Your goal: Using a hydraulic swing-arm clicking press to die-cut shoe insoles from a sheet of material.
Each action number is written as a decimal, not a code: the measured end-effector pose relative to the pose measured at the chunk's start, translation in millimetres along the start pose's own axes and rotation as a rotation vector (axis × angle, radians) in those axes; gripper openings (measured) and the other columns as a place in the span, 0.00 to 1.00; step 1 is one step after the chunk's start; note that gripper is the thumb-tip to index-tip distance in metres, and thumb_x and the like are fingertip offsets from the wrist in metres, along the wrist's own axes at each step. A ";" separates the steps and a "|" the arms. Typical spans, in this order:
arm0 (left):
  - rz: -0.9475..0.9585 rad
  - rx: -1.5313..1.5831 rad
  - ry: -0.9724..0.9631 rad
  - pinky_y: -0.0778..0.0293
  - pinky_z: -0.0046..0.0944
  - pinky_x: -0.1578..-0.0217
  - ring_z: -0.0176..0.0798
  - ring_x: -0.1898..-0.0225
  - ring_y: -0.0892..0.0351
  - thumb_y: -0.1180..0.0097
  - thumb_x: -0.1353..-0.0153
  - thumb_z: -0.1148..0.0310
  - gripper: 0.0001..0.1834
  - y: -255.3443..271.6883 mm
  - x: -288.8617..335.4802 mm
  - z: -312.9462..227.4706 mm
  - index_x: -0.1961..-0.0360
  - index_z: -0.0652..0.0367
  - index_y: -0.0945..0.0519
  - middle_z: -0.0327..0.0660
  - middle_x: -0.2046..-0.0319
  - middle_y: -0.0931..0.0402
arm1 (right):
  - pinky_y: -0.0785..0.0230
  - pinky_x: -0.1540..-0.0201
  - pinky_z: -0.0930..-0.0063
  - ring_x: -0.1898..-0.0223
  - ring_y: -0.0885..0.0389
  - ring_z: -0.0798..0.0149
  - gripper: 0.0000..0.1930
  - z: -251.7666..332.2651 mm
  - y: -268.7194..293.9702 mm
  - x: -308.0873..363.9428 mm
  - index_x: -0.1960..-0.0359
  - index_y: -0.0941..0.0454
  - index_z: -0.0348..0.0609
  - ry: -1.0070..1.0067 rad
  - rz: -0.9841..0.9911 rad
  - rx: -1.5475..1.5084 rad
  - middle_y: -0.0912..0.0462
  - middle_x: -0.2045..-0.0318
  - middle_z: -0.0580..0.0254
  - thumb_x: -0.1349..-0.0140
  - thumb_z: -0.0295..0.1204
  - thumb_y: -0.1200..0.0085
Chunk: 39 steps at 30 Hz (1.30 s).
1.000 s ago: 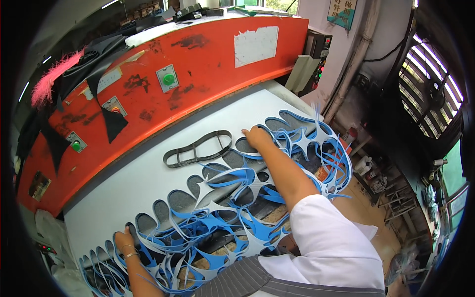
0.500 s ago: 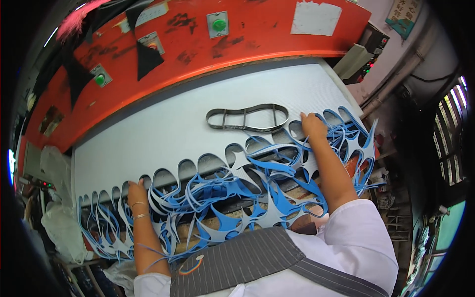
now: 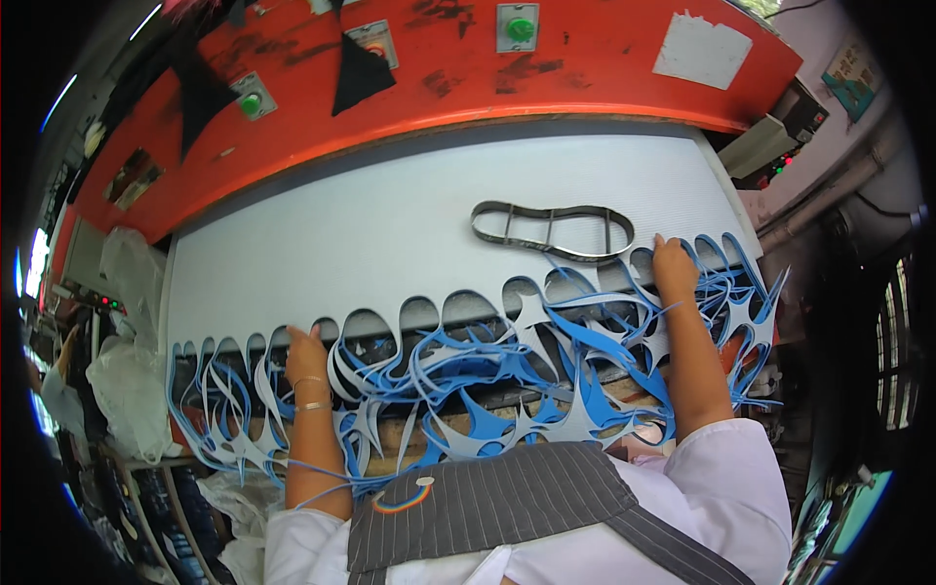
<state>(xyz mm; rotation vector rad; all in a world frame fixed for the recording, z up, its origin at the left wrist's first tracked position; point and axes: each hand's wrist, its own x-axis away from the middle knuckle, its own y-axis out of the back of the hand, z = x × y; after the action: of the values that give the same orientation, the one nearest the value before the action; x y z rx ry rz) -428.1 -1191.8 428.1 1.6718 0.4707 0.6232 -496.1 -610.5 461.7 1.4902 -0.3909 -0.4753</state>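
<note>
A large pale grey foam sheet (image 3: 370, 224) with a blue underside lies in front of me, its near edge scalloped by rounded cut-outs. My left hand (image 3: 306, 356) grips this edge at left of centre, thumb on top and the other fingers mostly hidden. Farther right, my right hand (image 3: 675, 269) pinches the same edge. A sole-shaped metal cutting die (image 3: 553, 232) with crossbars rests on the sheet, just left of my right hand and apart from it. Tangled grey and blue foam offcut strips (image 3: 478, 361) hang from the near edge between and beside my arms.
A red machine beam (image 3: 439, 68) with green buttons spans the far side above the sheet. Control boxes with small lights stand at both ends, the right one (image 3: 775, 141) close to the sheet's corner. Clear plastic bags (image 3: 132, 390) hang at left.
The view has turned, so the machine, sheet and die appear farther right. Both hands keep their hold on the foam edge, and the die stays near my right hand.
</note>
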 end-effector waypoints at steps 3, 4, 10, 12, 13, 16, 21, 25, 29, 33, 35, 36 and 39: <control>-0.045 -0.008 -0.062 0.26 0.57 0.55 0.62 0.54 0.21 0.59 0.33 0.45 0.38 8.9 -1.2 4.1 0.36 0.70 0.42 0.61 0.55 0.22 | 0.28 0.54 0.47 0.58 0.19 0.38 0.29 4.0 -2.8 -3.1 0.56 0.27 0.36 -0.004 -0.013 -0.020 0.18 0.61 0.39 0.30 0.53 0.70; -0.039 0.005 -0.058 0.25 0.56 0.55 0.62 0.54 0.21 0.59 0.33 0.46 0.38 8.2 -0.1 9.5 0.37 0.71 0.41 0.60 0.55 0.22 | 0.29 0.53 0.46 0.57 0.19 0.38 0.29 4.8 -1.4 -1.2 0.55 0.27 0.37 -0.009 0.001 -0.022 0.18 0.60 0.38 0.31 0.53 0.70; -0.013 0.061 -0.055 0.27 0.56 0.52 0.62 0.52 0.22 0.58 0.34 0.43 0.39 7.5 15.6 -4.8 0.37 0.69 0.40 0.60 0.55 0.22 | 0.29 0.56 0.45 0.59 0.19 0.39 0.27 -33.2 4.0 7.3 0.57 0.27 0.35 0.015 -0.075 -0.119 0.18 0.61 0.37 0.31 0.51 0.67; 0.011 0.093 -0.003 0.28 0.56 0.51 0.62 0.50 0.23 0.56 0.36 0.42 0.41 -7.4 17.8 16.4 0.38 0.70 0.39 0.61 0.54 0.23 | 0.27 0.57 0.46 0.62 0.17 0.42 0.26 -34.4 -23.1 8.9 0.57 0.27 0.35 0.055 -0.086 -0.076 0.17 0.64 0.41 0.31 0.49 0.64; 0.029 0.159 0.007 0.28 0.56 0.50 0.62 0.50 0.23 0.55 0.36 0.43 0.40 -1.7 22.8 27.2 0.38 0.70 0.39 0.63 0.53 0.24 | 0.27 0.56 0.47 0.58 0.17 0.43 0.24 -18.2 -14.5 18.9 0.57 0.25 0.36 0.061 -0.036 -0.066 0.17 0.62 0.42 0.31 0.47 0.63; 0.062 0.211 -0.078 0.32 0.55 0.46 0.64 0.47 0.26 0.52 0.36 0.50 0.40 -0.2 31.8 45.6 0.33 0.69 0.46 0.68 0.52 0.27 | 0.31 0.54 0.54 0.54 0.23 0.48 0.18 14.9 19.9 39.6 0.58 0.23 0.41 0.280 -0.195 0.036 0.20 0.60 0.49 0.40 0.43 0.49; 0.222 -0.055 -0.474 0.40 0.60 0.43 0.63 0.47 0.28 0.49 0.39 0.49 0.32 32.5 64.4 111.0 0.39 0.59 0.31 0.57 0.49 0.25 | 0.35 0.47 0.51 0.49 0.27 0.45 0.21 115.5 35.7 91.4 0.56 0.23 0.42 0.739 -0.229 -0.396 0.23 0.56 0.45 0.46 0.43 0.39; 0.134 0.251 -0.585 0.32 0.49 0.46 0.58 0.47 0.27 0.39 0.44 0.53 0.29 30.3 84.5 172.7 0.47 0.63 0.24 0.57 0.51 0.25 | 0.30 0.46 0.54 0.50 0.25 0.40 0.29 140.2 -4.6 73.1 0.52 0.27 0.29 0.683 0.066 -0.151 0.23 0.54 0.35 0.51 0.41 0.38; 0.408 0.579 -0.771 0.29 0.46 0.48 0.56 0.49 0.24 0.43 0.39 0.55 0.36 42.6 123.8 201.5 0.35 0.61 0.39 0.56 0.50 0.25 | 0.29 0.51 0.54 0.56 0.21 0.38 0.16 149.3 -5.0 82.2 0.60 0.26 0.31 0.457 0.030 -0.099 0.20 0.62 0.35 0.52 0.24 0.44; 0.252 0.872 -1.078 0.32 0.42 0.44 0.51 0.45 0.26 0.40 0.40 0.57 0.25 61.0 129.7 298.5 0.44 0.57 0.25 0.54 0.46 0.28 | 0.28 0.50 0.54 0.55 0.21 0.38 0.16 272.4 19.4 194.1 0.60 0.25 0.31 0.560 0.065 -0.082 0.21 0.59 0.33 0.50 0.26 0.44; 0.164 1.016 -0.998 0.28 0.40 0.49 0.48 0.51 0.22 0.37 0.42 0.62 0.21 77.3 104.8 346.7 0.49 0.58 0.21 0.49 0.53 0.22 | 0.29 0.49 0.53 0.53 0.23 0.37 0.15 344.0 9.6 229.3 0.59 0.25 0.31 0.623 0.102 -0.082 0.21 0.58 0.32 0.49 0.25 0.47; 0.088 1.036 -0.835 0.25 0.37 0.55 0.42 0.57 0.20 0.35 0.44 0.68 0.17 91.5 94.2 365.9 0.53 0.59 0.19 0.45 0.60 0.19 | 0.30 0.48 0.53 0.53 0.23 0.37 0.15 371.5 -0.4 234.1 0.58 0.25 0.32 0.686 0.071 -0.053 0.21 0.58 0.32 0.48 0.25 0.47; 0.047 1.553 -0.475 0.30 0.25 0.68 0.25 0.72 0.31 0.41 0.46 0.83 0.14 97.2 46.9 433.6 0.57 0.59 0.23 0.31 0.72 0.31 | 0.32 0.46 0.55 0.51 0.25 0.40 0.13 480.9 -14.8 284.0 0.62 0.23 0.34 0.958 0.096 -0.078 0.22 0.57 0.37 0.49 0.29 0.43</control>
<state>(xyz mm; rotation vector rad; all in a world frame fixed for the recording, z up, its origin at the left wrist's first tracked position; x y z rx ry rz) -119.8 -1511.7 475.5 3.1677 0.5947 -0.3135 -509.0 -1169.1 458.8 1.4419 0.3107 0.3181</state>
